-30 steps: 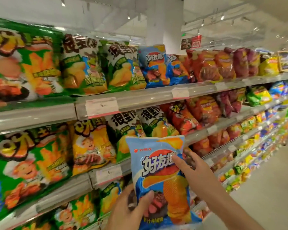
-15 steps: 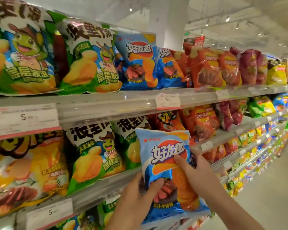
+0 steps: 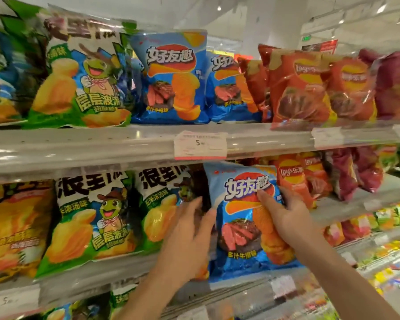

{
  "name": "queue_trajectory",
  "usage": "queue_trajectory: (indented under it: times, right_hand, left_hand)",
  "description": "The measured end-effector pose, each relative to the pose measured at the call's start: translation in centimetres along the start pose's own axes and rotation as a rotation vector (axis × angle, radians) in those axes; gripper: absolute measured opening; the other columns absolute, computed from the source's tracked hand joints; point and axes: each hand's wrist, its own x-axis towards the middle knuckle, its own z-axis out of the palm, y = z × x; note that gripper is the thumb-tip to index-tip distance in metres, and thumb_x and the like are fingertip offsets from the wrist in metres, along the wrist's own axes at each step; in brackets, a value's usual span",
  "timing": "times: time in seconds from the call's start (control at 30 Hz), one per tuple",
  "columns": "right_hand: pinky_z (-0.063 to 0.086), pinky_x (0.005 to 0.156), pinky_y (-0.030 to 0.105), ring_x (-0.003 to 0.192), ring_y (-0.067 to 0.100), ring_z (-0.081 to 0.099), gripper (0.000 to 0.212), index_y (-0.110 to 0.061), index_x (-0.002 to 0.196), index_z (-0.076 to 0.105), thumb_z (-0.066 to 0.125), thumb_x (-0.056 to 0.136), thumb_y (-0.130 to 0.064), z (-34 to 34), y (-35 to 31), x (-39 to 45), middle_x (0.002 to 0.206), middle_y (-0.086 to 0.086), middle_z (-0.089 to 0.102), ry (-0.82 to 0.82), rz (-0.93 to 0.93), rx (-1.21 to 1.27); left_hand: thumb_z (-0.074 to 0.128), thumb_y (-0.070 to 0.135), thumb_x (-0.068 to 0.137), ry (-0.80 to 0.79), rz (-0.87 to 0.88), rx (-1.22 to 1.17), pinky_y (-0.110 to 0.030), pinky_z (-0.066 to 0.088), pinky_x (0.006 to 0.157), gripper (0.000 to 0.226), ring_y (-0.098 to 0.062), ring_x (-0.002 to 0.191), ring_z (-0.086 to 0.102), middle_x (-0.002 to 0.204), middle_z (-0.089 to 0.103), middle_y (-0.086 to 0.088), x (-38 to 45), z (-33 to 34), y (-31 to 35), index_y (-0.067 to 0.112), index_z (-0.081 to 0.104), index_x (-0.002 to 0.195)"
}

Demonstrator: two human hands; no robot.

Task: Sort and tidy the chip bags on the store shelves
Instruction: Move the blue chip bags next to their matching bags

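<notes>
Fingers first: your left hand (image 3: 189, 229) has them fairly straight and spread, resting against the green bag (image 3: 164, 209) on the middle shelf (image 3: 125, 273), looks like it's nudging that one aside and not gripping anything. Moving right, your right hand (image 3: 284, 215) has the blue chip bag (image 3: 238, 218) pinched, thumb across the front by the logo and fingers curled round its right edge.

The bag's upright, long axis vertical, top seam up under the price tag (image 3: 200, 144), front facing you, leaning a touch to the left. It sits in front of the middle shelf, between the green bags and the red bags (image 3: 293, 179).

Progress-wise, I'd say you're mid-sort. This one isn't parked yet, and its matching blue bags (image 3: 171, 77) are on the top shelf (image 3: 79, 144), so that's probably where it belongs. Everything further right looks grouped by colour already, though it's blurry.
</notes>
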Motion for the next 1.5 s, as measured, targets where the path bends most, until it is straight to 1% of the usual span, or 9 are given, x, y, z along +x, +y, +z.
queue_trajectory:
  times: [0.17, 0.3, 0.57, 0.77, 1.03, 1.13, 1.23, 1.37, 1.5]
  right_hand:
    - [0.050, 0.054, 0.012, 0.080, 0.009, 0.065, 0.039, -0.019, 0.128, 0.055, 0.063, 0.095, -0.037, -3.7, 0.8, 3.4, 0.097, -0.006, 0.068, 0.029, -0.019, -0.081]
    - [0.055, 0.088, 0.041, 0.101, 0.027, 0.065, 0.057, -0.020, 0.139, 0.051, 0.064, 0.091, -0.048, -5.5, 1.3, 5.0, 0.120, 0.006, 0.067, 0.052, -0.008, -0.122]
    - [0.047, 0.085, 0.036, 0.106, 0.028, 0.061, 0.057, -0.019, 0.143, 0.048, 0.060, 0.094, -0.046, -6.8, 1.6, 6.4, 0.130, 0.010, 0.061, 0.032, -0.023, -0.164]
    - [0.046, 0.094, 0.039, 0.118, 0.032, 0.058, 0.064, -0.020, 0.148, 0.042, 0.059, 0.093, -0.049, -7.8, 1.6, 7.1, 0.137, 0.009, 0.056, 0.044, -0.017, -0.177]
    - [0.051, 0.091, 0.042, 0.107, 0.031, 0.063, 0.056, -0.025, 0.142, 0.050, 0.061, 0.093, -0.048, -9.5, 1.7, 8.1, 0.127, 0.008, 0.063, 0.034, -0.004, -0.136]
    - [0.055, 0.089, 0.044, 0.097, 0.027, 0.068, 0.048, -0.027, 0.136, 0.055, 0.063, 0.093, -0.046, -10.0, 1.7, 8.4, 0.117, 0.004, 0.069, 0.006, 0.007, -0.102]
    - [0.053, 0.075, 0.034, 0.090, 0.021, 0.068, 0.038, -0.026, 0.130, 0.058, 0.062, 0.095, -0.042, -9.8, 1.7, 8.8, 0.106, -0.003, 0.070, 0.008, -0.015, -0.100]
    - [0.052, 0.091, 0.043, 0.101, 0.026, 0.066, 0.046, -0.026, 0.134, 0.056, 0.061, 0.094, -0.048, -8.4, 1.8, 9.3, 0.118, 0.002, 0.067, 0.005, -0.038, -0.157]
    - [0.050, 0.086, 0.038, 0.101, 0.025, 0.065, 0.034, -0.025, 0.127, 0.057, 0.059, 0.097, -0.040, -6.1, 1.0, 9.3, 0.107, -0.003, 0.066, -0.041, -0.096, -0.128]
  left_hand:
    - [0.052, 0.035, 0.102, 0.032, 0.031, 0.131, -0.041, 0.036, 0.117, 0.061, -0.021, 0.137, 0.043, 0.154, 0.033, -0.002, 4.3, 3.6, 1.3, 0.025, 0.025, 0.156]
    - [0.048, 0.037, 0.103, -0.076, -0.068, 0.243, -0.037, 0.030, 0.116, 0.071, -0.030, 0.145, 0.034, 0.163, 0.018, -0.006, 6.5, 5.6, 2.3, 0.025, 0.006, 0.160]
    - [0.053, 0.043, 0.099, -0.076, -0.120, 0.312, -0.044, 0.039, 0.112, 0.080, -0.039, 0.137, 0.045, 0.165, 0.010, -0.008, 9.2, 7.6, 1.5, 0.036, 0.001, 0.159]
    - [0.060, 0.043, 0.097, 0.025, -0.035, 0.223, -0.038, 0.036, 0.115, 0.074, -0.025, 0.142, 0.041, 0.162, 0.025, -0.001, 9.3, 8.2, 0.6, 0.035, 0.019, 0.158]
    - [0.058, 0.051, 0.095, 0.177, 0.108, 0.309, -0.044, 0.045, 0.108, 0.064, -0.027, 0.137, 0.046, 0.161, 0.026, 0.003, 7.6, 6.7, 2.2, 0.041, 0.029, 0.152]
    - [0.059, 0.050, 0.095, 0.225, 0.142, 0.314, -0.037, 0.043, 0.108, 0.061, -0.020, 0.138, 0.043, 0.158, 0.031, 0.006, 6.6, 5.1, 2.5, 0.041, 0.034, 0.150]
    - [0.060, 0.049, 0.095, 0.241, 0.162, 0.310, -0.029, 0.039, 0.104, 0.058, -0.012, 0.137, 0.042, 0.155, 0.033, 0.013, 5.3, 3.3, 2.2, 0.045, 0.037, 0.148]
    - [0.060, 0.050, 0.092, 0.238, 0.168, 0.269, -0.027, 0.039, 0.106, 0.058, -0.001, 0.134, 0.040, 0.152, 0.034, 0.020, 3.3, 0.7, 1.7, 0.050, 0.038, 0.146]
    - [0.059, 0.055, 0.091, 0.266, 0.185, 0.224, -0.020, 0.036, 0.102, 0.057, 0.007, 0.128, 0.040, 0.144, 0.040, 0.022, 2.1, -1.5, 0.8, 0.047, 0.041, 0.145]
